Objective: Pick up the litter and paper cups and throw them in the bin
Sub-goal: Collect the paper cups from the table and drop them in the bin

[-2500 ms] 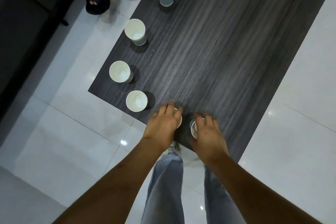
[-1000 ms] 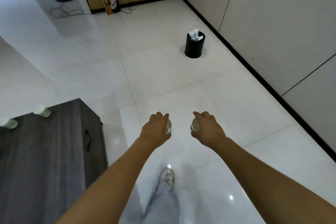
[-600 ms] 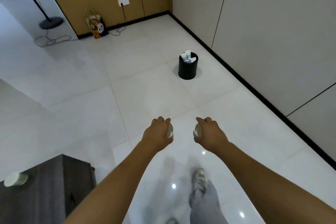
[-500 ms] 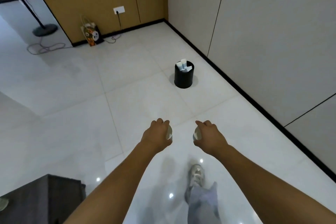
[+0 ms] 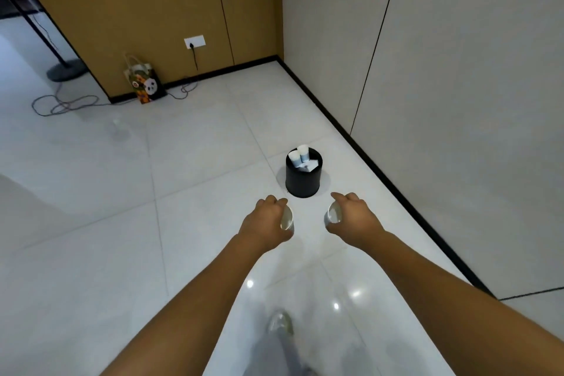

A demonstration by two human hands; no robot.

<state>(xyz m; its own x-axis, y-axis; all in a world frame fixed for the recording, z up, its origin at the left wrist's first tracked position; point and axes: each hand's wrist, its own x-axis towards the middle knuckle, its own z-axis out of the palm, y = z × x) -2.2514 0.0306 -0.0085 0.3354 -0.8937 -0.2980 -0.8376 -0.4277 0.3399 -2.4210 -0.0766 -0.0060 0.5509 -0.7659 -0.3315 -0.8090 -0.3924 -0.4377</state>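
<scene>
Left hand (image 5: 265,223): fingers curled round a white paper cup (image 5: 287,218), held above the floor (image 5: 198,162). Cup lies on its side, long axis roughly level, open mouth facing right toward the other hand.

Right hand (image 5: 354,217): fingers curled round a second paper cup (image 5: 333,214), also on its side, mouth facing left. The two mouths face each other across a gap; hands apart, not touching.

Bin (image 5: 303,182): black, round, upright on the white tiled floor, just beyond the hands, near the black skirting of the right-hand wall. Holds two upright white cups (image 5: 299,154) with mouths up, poking above the rim, and a scrap of white paper (image 5: 309,167).

Paper bag (image 5: 144,85): panda print, standing against the far brown wall below a socket (image 5: 194,41). Loose cable (image 5: 64,103) on the floor at far left.

Shoe (image 5: 279,323): blurred, at the lower edge.
</scene>
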